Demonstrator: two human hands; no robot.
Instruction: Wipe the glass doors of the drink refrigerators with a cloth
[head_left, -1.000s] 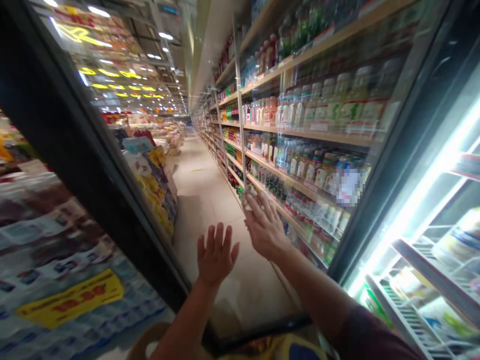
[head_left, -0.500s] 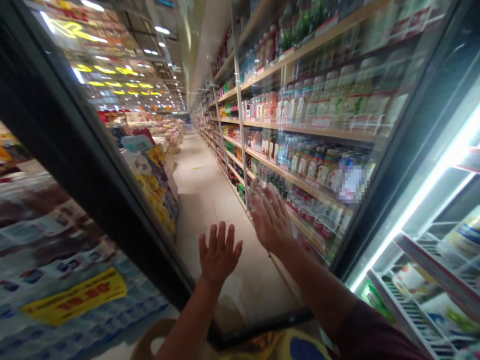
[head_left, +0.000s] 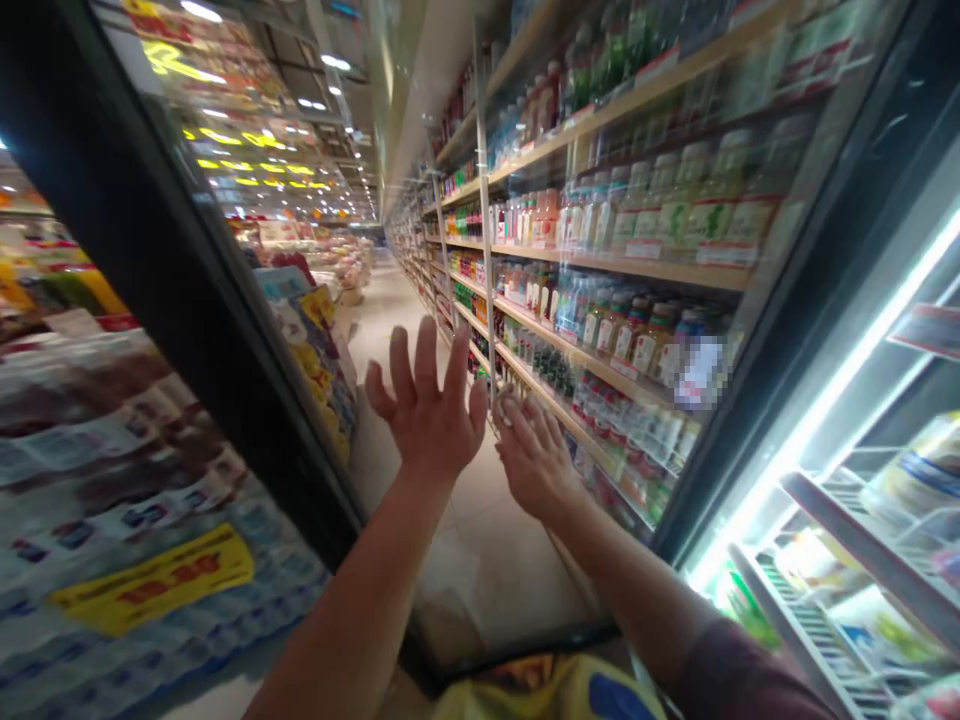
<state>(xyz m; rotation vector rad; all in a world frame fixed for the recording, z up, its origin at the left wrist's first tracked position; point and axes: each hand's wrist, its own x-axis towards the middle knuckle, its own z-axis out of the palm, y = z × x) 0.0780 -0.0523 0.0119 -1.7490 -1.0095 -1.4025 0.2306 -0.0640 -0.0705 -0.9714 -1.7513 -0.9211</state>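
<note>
A glass door (head_left: 510,585) with a thick black frame (head_left: 225,340) stands open in front of me. My right hand (head_left: 540,460) lies against its pane, fingers bent over a pale crumpled cloth (head_left: 507,406) that is mostly hidden beneath them. Just left of it, my left hand (head_left: 429,425) is raised with spread fingers and holds nothing; whether it touches the glass I cannot tell. Through the pane, or mirrored in it, show long shelves of bottles (head_left: 645,335).
On the right, a lit cooler has wire shelves (head_left: 795,620) with packaged goods. Wrapped packs with a yellow price sign (head_left: 161,580) are stacked at left. A yellow and blue package (head_left: 600,690) sits below the door's lower edge. An aisle floor (head_left: 375,290) runs into the distance.
My left hand has moved up and its fingers have spread wider. My right hand has shifted slightly down with the cloth, its fingers more bent.
</note>
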